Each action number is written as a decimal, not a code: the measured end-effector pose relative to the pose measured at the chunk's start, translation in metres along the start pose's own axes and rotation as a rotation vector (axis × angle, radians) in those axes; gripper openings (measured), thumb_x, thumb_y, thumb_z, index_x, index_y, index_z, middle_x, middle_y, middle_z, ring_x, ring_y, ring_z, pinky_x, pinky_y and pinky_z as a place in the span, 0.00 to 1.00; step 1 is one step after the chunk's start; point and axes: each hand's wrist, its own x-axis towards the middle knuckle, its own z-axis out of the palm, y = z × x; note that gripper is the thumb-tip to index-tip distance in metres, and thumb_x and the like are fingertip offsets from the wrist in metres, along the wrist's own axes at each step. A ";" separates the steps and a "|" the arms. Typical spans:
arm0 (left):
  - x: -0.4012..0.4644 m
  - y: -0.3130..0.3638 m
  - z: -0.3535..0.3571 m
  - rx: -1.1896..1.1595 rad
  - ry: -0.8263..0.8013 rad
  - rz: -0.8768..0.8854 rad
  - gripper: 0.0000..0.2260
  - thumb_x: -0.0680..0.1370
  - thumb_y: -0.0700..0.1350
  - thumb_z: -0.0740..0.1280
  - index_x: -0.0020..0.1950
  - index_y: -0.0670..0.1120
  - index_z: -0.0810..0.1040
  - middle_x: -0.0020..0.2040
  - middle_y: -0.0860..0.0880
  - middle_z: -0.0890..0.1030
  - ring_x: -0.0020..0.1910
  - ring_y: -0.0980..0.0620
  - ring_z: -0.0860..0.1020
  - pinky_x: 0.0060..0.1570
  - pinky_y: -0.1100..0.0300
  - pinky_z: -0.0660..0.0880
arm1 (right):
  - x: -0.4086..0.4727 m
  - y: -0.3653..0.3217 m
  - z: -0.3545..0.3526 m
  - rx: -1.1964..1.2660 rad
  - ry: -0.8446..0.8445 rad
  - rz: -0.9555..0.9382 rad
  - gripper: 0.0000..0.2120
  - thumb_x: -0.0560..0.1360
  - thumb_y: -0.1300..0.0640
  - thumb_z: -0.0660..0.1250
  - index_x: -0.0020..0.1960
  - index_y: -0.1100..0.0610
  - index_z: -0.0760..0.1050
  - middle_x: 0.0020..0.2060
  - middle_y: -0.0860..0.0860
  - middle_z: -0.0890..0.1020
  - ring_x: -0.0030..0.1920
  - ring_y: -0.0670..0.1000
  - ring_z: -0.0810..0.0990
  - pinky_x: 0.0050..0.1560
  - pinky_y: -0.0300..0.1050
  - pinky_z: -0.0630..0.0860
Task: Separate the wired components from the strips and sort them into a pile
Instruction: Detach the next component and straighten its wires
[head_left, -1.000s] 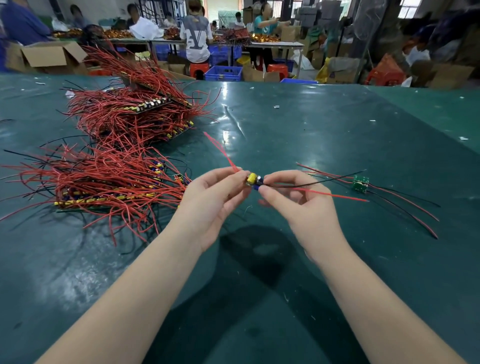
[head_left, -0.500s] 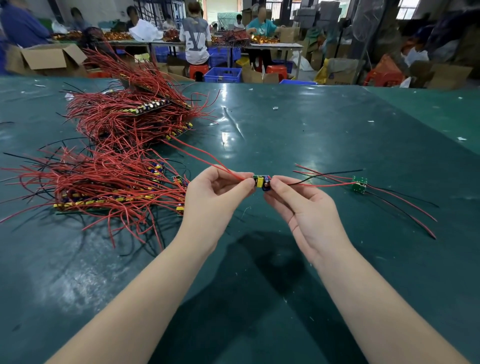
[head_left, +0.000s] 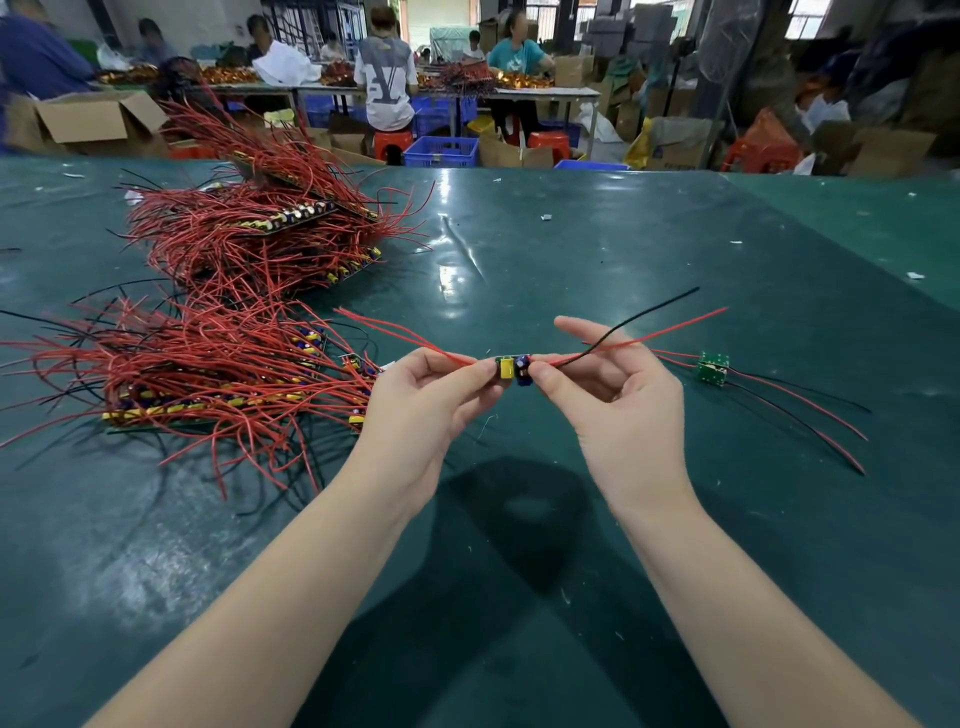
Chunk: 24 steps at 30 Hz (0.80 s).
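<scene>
Both hands hold a short piece of strip (head_left: 512, 369) above the green table, with a yellow and a blue part on it and red and black wires trailing to both sides. My left hand (head_left: 426, 410) pinches its left end, at the yellow part. My right hand (head_left: 613, 400) pinches its right end, at the blue part, with the index finger raised. One separated component (head_left: 712, 368), a small green board with red and black wires, lies on the table to the right. Strips with red wires (head_left: 208, 374) lie heaped at the left, and a second heap (head_left: 270, 234) lies farther back.
The green table (head_left: 623, 249) carries small white scraps. Cardboard boxes (head_left: 88, 122), blue crates (head_left: 441, 150) and red stools stand beyond the far edge. Several people work at tables in the background.
The piece between my hands has turned so the yellow and blue parts face me. The wires on the right have swung upward. My right index finger has lifted.
</scene>
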 end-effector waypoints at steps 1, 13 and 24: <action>0.000 0.000 0.000 -0.037 0.002 -0.046 0.07 0.75 0.30 0.67 0.40 0.39 0.73 0.41 0.41 0.83 0.39 0.49 0.84 0.37 0.67 0.78 | 0.000 -0.001 0.000 -0.009 0.001 -0.017 0.16 0.72 0.68 0.72 0.55 0.53 0.78 0.40 0.49 0.86 0.43 0.48 0.85 0.48 0.35 0.77; -0.004 -0.004 0.006 -0.057 0.016 0.022 0.07 0.74 0.31 0.69 0.44 0.42 0.76 0.41 0.42 0.84 0.41 0.49 0.84 0.37 0.69 0.77 | 0.005 0.000 0.001 0.620 0.098 0.525 0.06 0.74 0.68 0.67 0.43 0.58 0.77 0.41 0.57 0.86 0.43 0.52 0.86 0.41 0.39 0.81; 0.001 -0.007 0.007 -0.122 0.097 0.045 0.03 0.79 0.36 0.64 0.46 0.39 0.74 0.45 0.40 0.84 0.43 0.48 0.83 0.42 0.63 0.80 | 0.008 0.005 -0.001 0.623 0.164 0.537 0.05 0.74 0.70 0.68 0.44 0.61 0.77 0.40 0.59 0.86 0.41 0.53 0.86 0.38 0.40 0.81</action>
